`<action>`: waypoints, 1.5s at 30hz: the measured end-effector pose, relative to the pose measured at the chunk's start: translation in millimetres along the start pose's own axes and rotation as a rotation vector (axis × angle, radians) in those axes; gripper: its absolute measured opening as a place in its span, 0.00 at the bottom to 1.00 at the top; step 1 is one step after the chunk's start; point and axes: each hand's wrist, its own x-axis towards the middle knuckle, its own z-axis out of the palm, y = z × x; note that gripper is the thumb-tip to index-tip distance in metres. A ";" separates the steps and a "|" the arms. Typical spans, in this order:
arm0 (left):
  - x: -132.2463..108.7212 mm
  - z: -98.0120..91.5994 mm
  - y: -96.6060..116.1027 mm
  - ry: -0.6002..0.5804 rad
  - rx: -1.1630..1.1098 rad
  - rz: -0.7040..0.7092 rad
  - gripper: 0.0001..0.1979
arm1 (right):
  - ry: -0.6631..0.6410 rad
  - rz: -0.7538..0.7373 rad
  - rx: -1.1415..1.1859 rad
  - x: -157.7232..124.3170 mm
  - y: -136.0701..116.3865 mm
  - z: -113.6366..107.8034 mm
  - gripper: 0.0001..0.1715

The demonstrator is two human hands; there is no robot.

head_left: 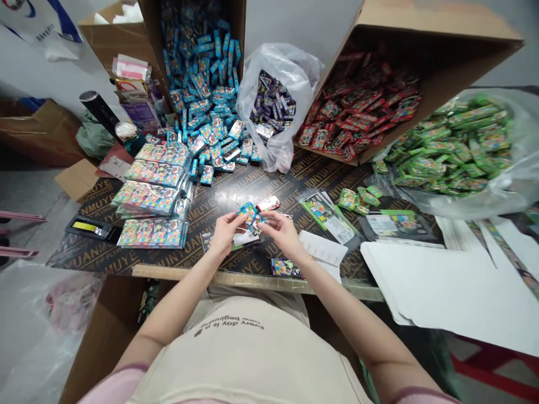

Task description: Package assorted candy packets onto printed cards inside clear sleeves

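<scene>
My left hand (225,231) pinches a small blue printed box (250,212) by its left side, above the front part of the table. Closed on the right edge of the same box are the fingers of my right hand (283,231). Just behind it lies a small red-and-white packet (270,203). Under my hands is a printed card (247,241), partly hidden. A dark, colourful small packet (285,267) lies by the front edge, below my right wrist. Left of my hands stand stacks of wrapped multi-coloured packs (152,233).
Blue boxes (210,134) spill from a carton at the back. A plastic bag (281,151) holds purple packets. Red packets fill another carton (438,22); green ones fill a bag (458,146). White sheets (446,286) overhang the right edge. A tape dispenser (90,227) sits left.
</scene>
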 end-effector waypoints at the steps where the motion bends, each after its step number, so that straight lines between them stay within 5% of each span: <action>1: -3.7 1.7 1.3 -0.003 0.032 -0.022 0.18 | -0.007 -0.079 -0.112 -9.4 -1.7 -2.4 0.33; 5: -17.5 4.6 2.9 -0.088 0.140 -0.114 0.15 | -0.139 -0.394 -0.502 -29.7 -12.6 -13.9 0.55; 13: -30.9 1.6 7.0 -0.334 0.204 -0.286 0.13 | -0.382 -0.443 -0.415 -32.5 -12.6 -26.1 0.44; 15: -32.9 -3.5 7.6 -0.348 0.209 -0.359 0.14 | -0.167 -0.435 -0.429 -28.6 -8.6 -36.7 0.38; 18: -35.2 -5.9 2.2 -0.185 0.138 -0.345 0.14 | 0.316 -0.451 -0.530 -26.0 -2.5 -46.0 0.34; 20: -36.0 -1.3 -7.2 -0.054 0.007 -0.328 0.12 | 0.335 -0.486 -0.608 -29.8 2.4 -39.7 0.42; 23: -37.9 12.7 -27.7 0.051 -0.210 -0.373 0.08 | 0.160 -0.534 -0.733 -41.7 13.1 -12.7 0.52; 27: -43.8 26.5 -49.6 0.001 -0.218 -0.391 0.08 | 0.243 -0.546 -0.796 -52.7 27.2 16.1 0.42; 30: -43.4 19.3 -49.1 -0.091 0.104 -0.188 0.16 | 0.315 -0.591 -0.796 -51.6 30.3 8.3 0.40; 34: -25.9 -10.6 -35.4 -0.040 0.975 0.392 0.37 | 0.419 -0.624 -0.743 -44.8 30.6 -22.1 0.44; 37: -9.3 -31.2 -32.6 -0.061 1.505 0.507 0.53 | 0.348 -0.681 -0.767 -41.1 34.0 -36.0 0.42; 40: -1.2 -42.2 -36.0 -0.154 1.646 0.505 0.54 | 0.213 -0.695 -0.848 -39.2 38.4 -41.0 0.40; 45: -6.3 -49.9 -33.5 -0.282 1.476 0.600 0.58 | 0.086 -0.635 -0.941 -40.0 33.3 -45.3 0.39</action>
